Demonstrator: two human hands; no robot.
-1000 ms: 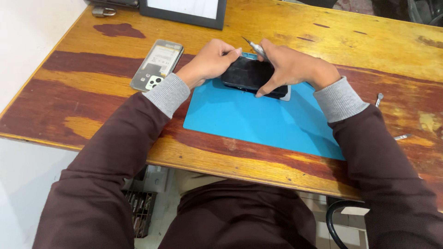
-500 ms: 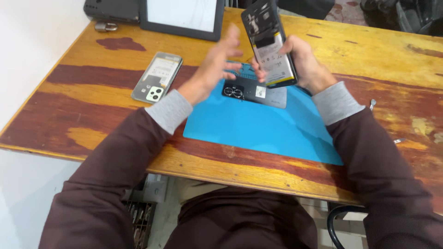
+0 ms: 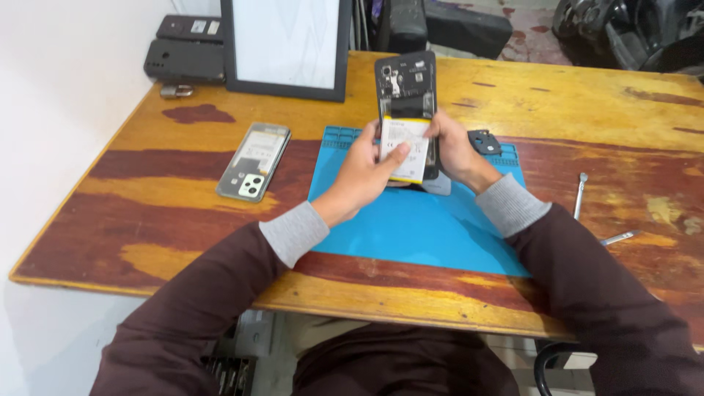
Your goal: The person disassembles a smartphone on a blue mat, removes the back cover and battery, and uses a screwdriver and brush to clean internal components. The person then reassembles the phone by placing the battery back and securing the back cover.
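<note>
I hold the opened phone upright above the blue mat, my right hand clasping its right edge and my left hand gripping the left, thumb on the white battery. A phone back cover lies on the desk left of the mat, and a small black camera piece sits at the mat's upper right.

- Left hand — bare, no glove, ring or watch showing.
- Right hand — bare likewise.
- Sleeves: long, dark maroon-brown, plain cloth, creased along both arms.
- Cuffs: light grey ribbed knit, one at each wrist, poking out from the dark sleeves.
- Torso at 6 o'clock — the same dark maroon-brown top.
</note>
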